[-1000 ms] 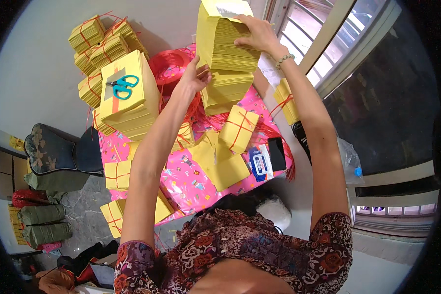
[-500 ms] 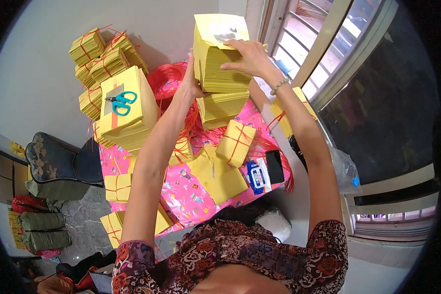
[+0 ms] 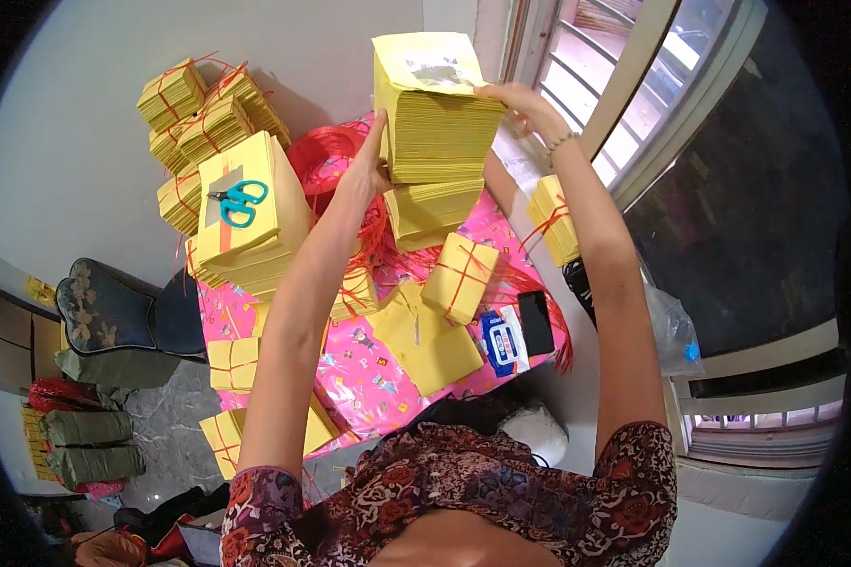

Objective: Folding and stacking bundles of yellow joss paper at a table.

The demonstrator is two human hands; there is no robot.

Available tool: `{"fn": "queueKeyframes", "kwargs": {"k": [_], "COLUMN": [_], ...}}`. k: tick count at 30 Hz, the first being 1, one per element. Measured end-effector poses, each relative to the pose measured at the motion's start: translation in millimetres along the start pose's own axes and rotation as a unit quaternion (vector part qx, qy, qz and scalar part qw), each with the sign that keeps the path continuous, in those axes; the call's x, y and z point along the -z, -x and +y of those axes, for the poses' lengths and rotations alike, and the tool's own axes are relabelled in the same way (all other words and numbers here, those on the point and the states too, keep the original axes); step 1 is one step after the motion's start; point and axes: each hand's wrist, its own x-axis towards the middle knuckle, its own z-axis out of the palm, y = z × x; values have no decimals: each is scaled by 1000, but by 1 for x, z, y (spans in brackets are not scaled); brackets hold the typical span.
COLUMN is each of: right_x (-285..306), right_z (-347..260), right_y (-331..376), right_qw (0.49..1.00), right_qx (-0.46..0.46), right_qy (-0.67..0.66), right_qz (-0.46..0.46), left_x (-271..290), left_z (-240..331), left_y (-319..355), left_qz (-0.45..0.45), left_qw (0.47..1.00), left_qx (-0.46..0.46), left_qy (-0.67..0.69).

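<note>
A tall stack of yellow paper (image 3: 444,137) stands at the table's far side, on a lower yellow stack (image 3: 433,213). Its top sheet carries a greyish-white printed patch. My left hand (image 3: 367,170) lies along the stack's left side, fingers stretched upward and thumb toward the near face. At the stack's right edge, my right hand (image 3: 531,109) pinches the near right corner of the top sheets between thumb and fingers. Teal-handled scissors (image 3: 238,201) rest on another tall yellow stack (image 3: 279,236) to the left. Red plastic strapping (image 3: 326,156) lies coiled between the two tall stacks.
Bundles tied with red strips (image 3: 213,128) are piled by the wall. A tied bundle (image 3: 460,277), a yellow sheet (image 3: 435,354), a wipes pack (image 3: 501,342) and a black phone (image 3: 535,321) lie on the pink tablecloth (image 3: 369,383). A barred window (image 3: 596,85) is at right.
My right hand has moved from the stack's top to its right corner. The tall stack's near face now reaches farther right. My left hand stays on the left side.
</note>
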Motion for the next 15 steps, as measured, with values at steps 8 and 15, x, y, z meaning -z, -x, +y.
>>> {"fn": "queueKeyframes", "kwargs": {"k": [8,15], "right_x": [-18,-15], "right_z": [12,29], "right_y": [51,57], "right_qw": [851,836], "right_qx": [-171,-159], "right_qy": [-466,-498], "right_qz": [-171,-164], "left_x": [0,-10], "left_z": [-13,-18], "left_y": [-4,-3], "left_qz": [-46,-111], "left_qw": [987,986], "left_qx": [-121,-79], "left_qy": [-99,-99]}}
